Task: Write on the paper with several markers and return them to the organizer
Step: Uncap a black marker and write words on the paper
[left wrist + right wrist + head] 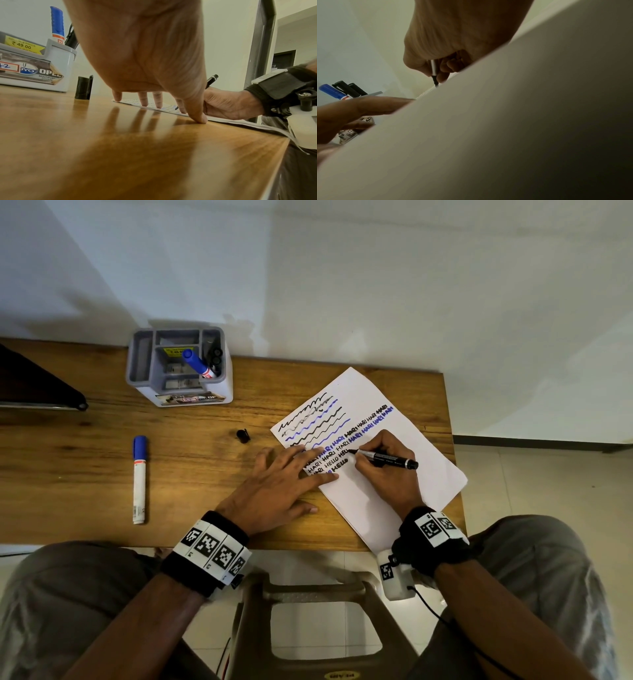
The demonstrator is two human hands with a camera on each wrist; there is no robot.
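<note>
A white paper (404,440) with black and blue wavy lines and words lies at the table's right end. My right hand (383,463) grips a black marker (387,456), its tip on the paper beside the written words. My left hand (284,484) lies flat with straight fingers pressing the paper's left edge (154,106). In the right wrist view the black marker (434,73) shows below the curled fingers, and the paper (505,128) fills most of the picture. A grey organizer (178,368) at the back holds a blue marker (197,363) and black markers (215,359).
A capped blue marker (139,479) lies on the wooden table (102,419) at the left. A black cap (242,435) stands between the organizer and the paper. A dark object (37,385) sits at the far left edge. A plastic stool (308,611) is below the table's front edge.
</note>
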